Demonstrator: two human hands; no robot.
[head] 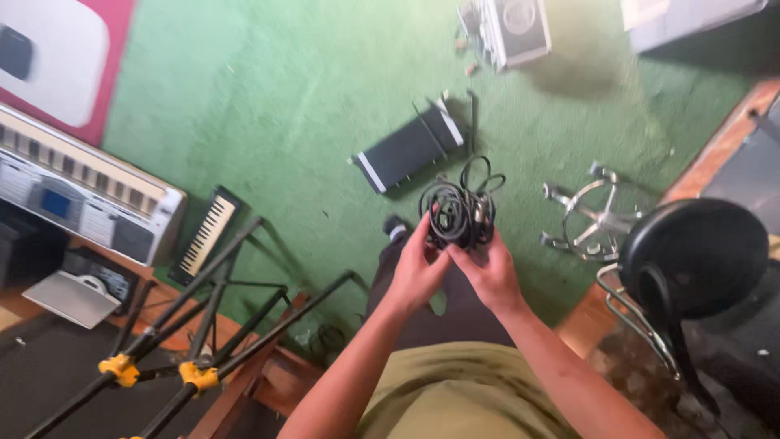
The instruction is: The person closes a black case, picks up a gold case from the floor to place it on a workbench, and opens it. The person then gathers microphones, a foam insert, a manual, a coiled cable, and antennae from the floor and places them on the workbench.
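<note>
Both hands, left hand [416, 272] and right hand [487, 272], grip a tangled bundle of black cable [457, 213] held mid-air above green carpet floor [284, 106]. Best pinch the loops firmly, keeping stray ends gathered.

Both hands are gripping a cable bundle [457, 213] that is looking like matt black rubber. The carpet [284, 97] is showing as rough green pile. The stool seat [695, 256] is gleaming like smooth black vinyl on shiny metal legs [597, 215]. The stand [211, 317] is looking matt black metal.
</note>
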